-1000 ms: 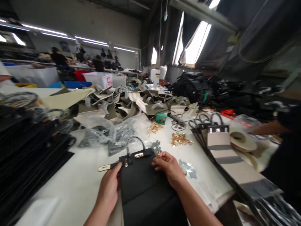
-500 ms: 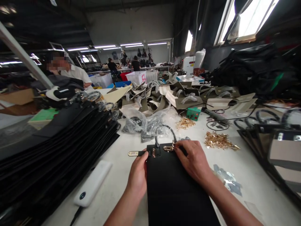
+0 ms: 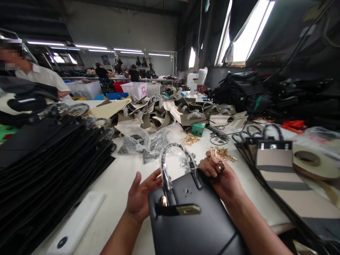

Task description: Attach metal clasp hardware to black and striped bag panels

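A black bag panel [image 3: 191,216] with a plastic-wrapped loop handle [image 3: 175,147] stands tilted in front of me. A short strap with a gold metal plate [image 3: 190,209] lies across its face, beside a small gold fitting [image 3: 164,201]. Several small holes show between the handle's ends. My left hand [image 3: 140,196] is open at the panel's left edge, thumb raised, with fingertips partly hidden behind the handle. By the upper right corner, my right hand [image 3: 220,177] curls its fingers around gold metal clasp pieces [image 3: 220,167]; one piece sticks up at the fingertips.
Stacked black panels [image 3: 53,163] fill the left, beside a white device [image 3: 77,223]. Gold hardware [image 3: 224,154], plastic bags [image 3: 159,141] and a green box [image 3: 198,130] lie ahead. Beige-and-black bag pieces [image 3: 276,159] and a tape roll [image 3: 313,161] are right. A co-worker [image 3: 39,78] sits left.
The panel has turned its holed face toward me, and the gold clasp at its top has come off into my right hand. My left hand has opened. The view has swung right.
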Demonstrator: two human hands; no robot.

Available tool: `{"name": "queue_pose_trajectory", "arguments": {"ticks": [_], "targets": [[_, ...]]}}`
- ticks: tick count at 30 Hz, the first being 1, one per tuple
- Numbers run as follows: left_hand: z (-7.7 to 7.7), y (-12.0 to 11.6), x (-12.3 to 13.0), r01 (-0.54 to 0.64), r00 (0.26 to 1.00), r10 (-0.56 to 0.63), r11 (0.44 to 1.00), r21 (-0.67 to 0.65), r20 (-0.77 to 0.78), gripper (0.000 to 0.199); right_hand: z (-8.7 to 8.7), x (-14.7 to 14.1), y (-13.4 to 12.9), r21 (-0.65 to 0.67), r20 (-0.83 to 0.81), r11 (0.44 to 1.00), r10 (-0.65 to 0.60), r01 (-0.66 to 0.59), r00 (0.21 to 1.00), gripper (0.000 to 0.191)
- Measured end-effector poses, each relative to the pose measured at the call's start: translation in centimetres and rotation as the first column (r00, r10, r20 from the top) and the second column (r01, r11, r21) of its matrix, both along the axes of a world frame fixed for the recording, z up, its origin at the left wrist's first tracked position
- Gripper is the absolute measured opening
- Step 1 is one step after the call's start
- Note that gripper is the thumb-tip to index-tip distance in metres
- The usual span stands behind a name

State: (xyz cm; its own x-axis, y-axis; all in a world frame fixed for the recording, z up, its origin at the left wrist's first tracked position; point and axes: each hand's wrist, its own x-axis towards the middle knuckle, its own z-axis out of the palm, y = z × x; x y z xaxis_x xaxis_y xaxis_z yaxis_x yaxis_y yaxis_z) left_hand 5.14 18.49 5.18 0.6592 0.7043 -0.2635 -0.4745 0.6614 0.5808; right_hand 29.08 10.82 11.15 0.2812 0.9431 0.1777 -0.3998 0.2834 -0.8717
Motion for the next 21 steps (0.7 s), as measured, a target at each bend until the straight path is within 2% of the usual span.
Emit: {"name": "queue_pose_trajectory", "arguments": {"ticks": [3, 6, 8, 10, 11, 15, 18, 21], "targets": [[0.6, 2.2, 2.2, 0.217, 0.976, -0.217, 0.976, -0.008, 0.018, 0.069, -0.5, -1.3, 0.7, -0.022, 0.059, 0.992, 0.124, -0.123, 0.991, 0.025], [0.3, 3.8, 4.4, 0.339, 0.941, -0.339, 0.941, 0.010, 0.008, 0.054, -1.0, -2.0, 1.5, -0.080, 0.094, 0.974, 0.219, -0.212, 0.971, 0.026], [-0.2, 4.2, 5.3, 0.364, 0.931, -0.363, 0.930, 0.057, -0.020, 0.044, -1.6, -1.9, 2.1, -0.133, 0.128, 0.970, 0.219, -0.202, 0.967, 0.026], [-0.7, 4.4, 5.7, 0.391, 0.920, -0.389, 0.912, 0.122, -0.041, 0.034, -2.2, -1.5, 2.6, -0.174, 0.169, 0.975, 0.170, -0.141, 0.971, 0.026], [-0.8, 4.5, 5.8, 0.417, 0.909, -0.414, 0.898, 0.143, -0.050, 0.033, -2.6, -1.2, 2.9, -0.194, 0.188, 0.974, 0.152, -0.115, 0.970, 0.027], [-1.3, 4.8, 5.7, 0.536, 0.844, -0.533, 0.830, 0.156, -0.063, 0.056, -3.6, -1.0, 3.6, -0.280, 0.229, 0.952, 0.189, -0.122, 0.955, 0.030], [-2.2, 5.1, 5.4, 0.559, 0.828, -0.558, 0.812, 0.167, -0.059, 0.050, -4.0, -1.2, 3.6, -0.279, 0.226, 0.947, 0.224, -0.158, 0.948, 0.027], [-3.5, 5.5, 5.2, 0.548, 0.837, -0.532, 0.810, 0.207, -0.130, 0.045, -4.4, -0.8, 2.9, -0.248, 0.230, 0.961, 0.183, -0.124, 0.956, 0.024]]}}
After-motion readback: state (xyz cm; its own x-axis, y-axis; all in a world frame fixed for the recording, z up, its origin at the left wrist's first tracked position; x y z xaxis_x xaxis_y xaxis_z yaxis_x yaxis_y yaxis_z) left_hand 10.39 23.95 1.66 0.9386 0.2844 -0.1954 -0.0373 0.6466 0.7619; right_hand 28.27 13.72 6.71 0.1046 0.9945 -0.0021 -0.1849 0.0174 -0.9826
